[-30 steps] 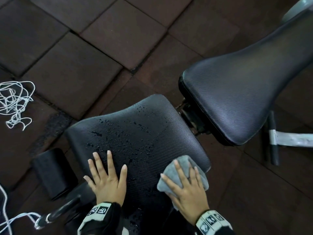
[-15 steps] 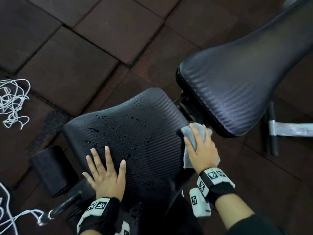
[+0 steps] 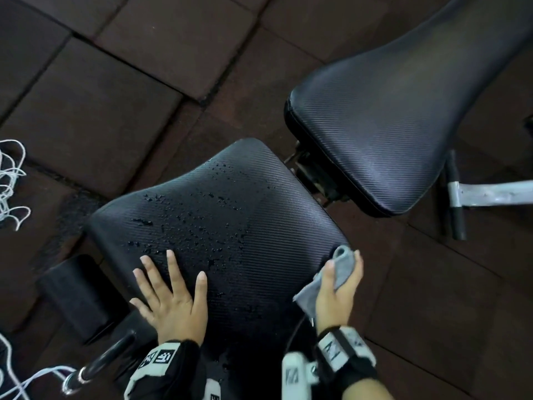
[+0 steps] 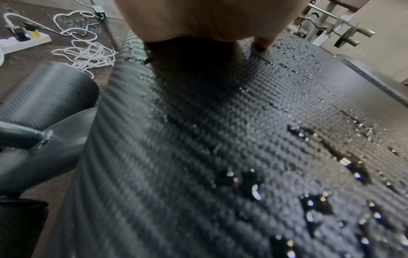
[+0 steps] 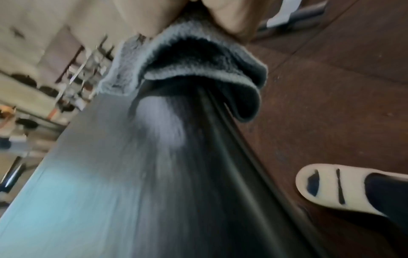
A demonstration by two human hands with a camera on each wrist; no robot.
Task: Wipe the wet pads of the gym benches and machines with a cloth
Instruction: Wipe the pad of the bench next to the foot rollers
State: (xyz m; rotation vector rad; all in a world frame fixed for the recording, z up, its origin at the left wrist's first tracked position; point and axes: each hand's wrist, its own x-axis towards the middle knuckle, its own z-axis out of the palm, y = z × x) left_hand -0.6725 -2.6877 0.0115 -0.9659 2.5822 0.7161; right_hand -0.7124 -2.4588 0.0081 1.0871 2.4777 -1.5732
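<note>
The black textured seat pad point(image 3: 230, 215) of the gym bench carries many water drops across its middle and left; the drops show close up on the seat pad point(image 4: 243, 139) in the left wrist view. My left hand point(image 3: 170, 295) lies flat on the pad's near left part, fingers spread. My right hand point(image 3: 340, 284) grips a grey cloth point(image 3: 343, 267) against the pad's right edge. In the right wrist view the cloth point(image 5: 176, 57) wraps over that edge. The back pad point(image 3: 389, 125) beyond looks dry.
Dark red floor tiles point(image 3: 115, 82) surround the bench. A black foam roller point(image 3: 78, 295) and a steel bar point(image 3: 101, 365) sit at the near left. White cord point(image 3: 11, 183) lies at far left. A grey frame leg point(image 3: 490, 194) juts right. A slippered foot point(image 5: 344, 188) stands close by.
My right hand slid the cloth from the near right up to the pad's far right corner, then back down its right edge. The left hand stayed flat in place.
</note>
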